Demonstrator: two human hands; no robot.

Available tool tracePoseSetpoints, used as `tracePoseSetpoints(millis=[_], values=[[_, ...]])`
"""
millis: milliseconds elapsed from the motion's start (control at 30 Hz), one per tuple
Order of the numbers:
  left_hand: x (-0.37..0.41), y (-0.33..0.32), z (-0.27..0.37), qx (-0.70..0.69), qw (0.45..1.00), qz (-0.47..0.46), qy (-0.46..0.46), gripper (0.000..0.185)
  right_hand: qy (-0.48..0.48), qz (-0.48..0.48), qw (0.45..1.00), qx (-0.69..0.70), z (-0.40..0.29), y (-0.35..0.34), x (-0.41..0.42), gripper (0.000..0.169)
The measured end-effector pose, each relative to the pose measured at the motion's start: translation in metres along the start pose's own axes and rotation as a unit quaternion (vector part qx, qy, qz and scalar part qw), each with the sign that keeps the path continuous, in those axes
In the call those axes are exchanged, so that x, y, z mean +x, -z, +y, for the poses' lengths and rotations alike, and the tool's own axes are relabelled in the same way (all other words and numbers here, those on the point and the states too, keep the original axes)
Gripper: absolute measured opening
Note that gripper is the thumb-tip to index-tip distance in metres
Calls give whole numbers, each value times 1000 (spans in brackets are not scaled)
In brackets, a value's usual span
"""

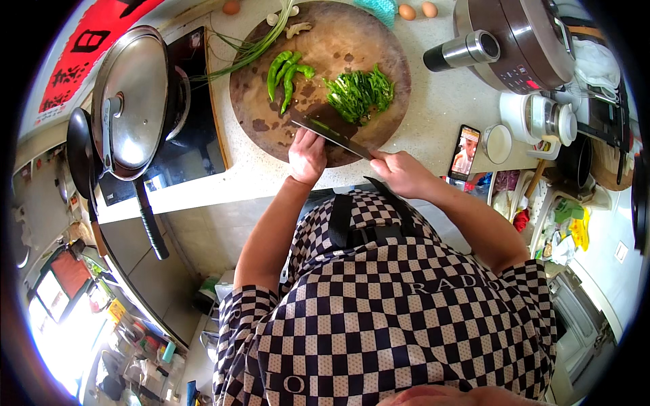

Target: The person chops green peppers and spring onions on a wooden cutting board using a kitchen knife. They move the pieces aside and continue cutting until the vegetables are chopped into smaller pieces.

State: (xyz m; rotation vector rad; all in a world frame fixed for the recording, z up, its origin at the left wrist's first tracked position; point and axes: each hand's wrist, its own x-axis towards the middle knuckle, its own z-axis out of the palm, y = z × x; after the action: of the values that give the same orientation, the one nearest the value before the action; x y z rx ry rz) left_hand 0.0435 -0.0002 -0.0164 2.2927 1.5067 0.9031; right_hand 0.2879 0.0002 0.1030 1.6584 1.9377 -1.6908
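My right hand point(398, 172) grips the handle of a kitchen cleaver point(337, 137), its broad blade lying over the near part of a round wooden chopping board point(259, 114). Close against the blade, at its left end, my left hand point(307, 155) rests with bent fingers; whatever is under the fingertips is hidden. A bit of green shows beside the blade. Several whole green chili peppers point(288, 81) lie beyond my left hand, and a pile of sliced green peppers point(360, 94) is to their right. Ginger point(298, 30), garlic point(272, 20) and long green onions point(254, 48) lie at the far left edge.
A lidded pan point(133, 101) stands on the black cooktop point(190, 147) at left, its handle jutting past the counter edge. At right are a phone point(464, 152), a glass point(496, 143), a steel flask point(462, 51) and an electric cooker point(518, 40). Eggs point(407, 11) lie behind the board.
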Motion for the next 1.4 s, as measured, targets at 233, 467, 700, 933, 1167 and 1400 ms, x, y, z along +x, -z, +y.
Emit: tracePoseSetpoints(millis=[233, 467, 700, 933, 1167, 1400], values=[[1, 4, 0, -29, 1000, 13, -2, 31, -33, 30, 990, 134, 18, -9, 8, 48], [-1, 3, 1, -27, 1000, 14, 5, 34, 63, 35, 997, 40, 27, -10, 0, 49], [1, 3, 2, -34, 999, 7, 11, 33, 18, 44, 999, 1, 5, -14, 8, 46], [-2, 4, 1, -35, 999, 24, -1, 31, 10, 30, 996, 84, 13, 0, 3, 46], [-4, 2, 1, -31, 999, 19, 11, 32, 40, 21, 998, 45, 7, -7, -3, 42], [-1, 9, 6, -46, 998, -1, 31, 33, -40, 47, 998, -29, -8, -26, 7, 42]])
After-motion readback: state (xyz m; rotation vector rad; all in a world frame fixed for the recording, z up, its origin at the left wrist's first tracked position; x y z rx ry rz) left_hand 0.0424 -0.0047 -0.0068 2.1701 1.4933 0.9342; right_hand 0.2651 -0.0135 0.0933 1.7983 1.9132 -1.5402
